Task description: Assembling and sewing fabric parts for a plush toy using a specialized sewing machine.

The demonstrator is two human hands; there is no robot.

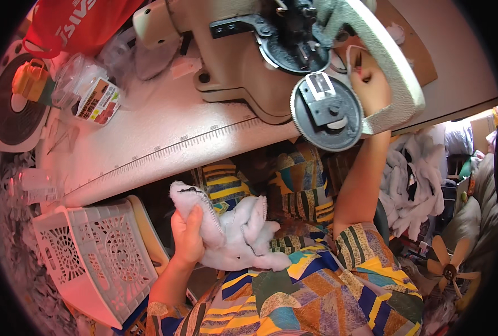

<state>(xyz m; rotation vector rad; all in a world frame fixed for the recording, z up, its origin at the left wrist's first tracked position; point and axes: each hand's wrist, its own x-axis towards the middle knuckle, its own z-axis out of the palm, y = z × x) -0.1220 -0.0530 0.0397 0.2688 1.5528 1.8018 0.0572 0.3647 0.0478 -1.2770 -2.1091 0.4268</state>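
The left hand (187,235) is closed, thumb uppermost, on a stitched white fluffy cloth (235,232), which lies off the near edge of the tabletop (148,134), over the patterned clothing (305,280). The right hand (372,84) reaches inside the sewing machine (232,73) frame, fingers curled (whether they grip anything, I cannot tell). I judge the step to be machine adjustment; next calls, probably, for steadying the cloth while finishing there.
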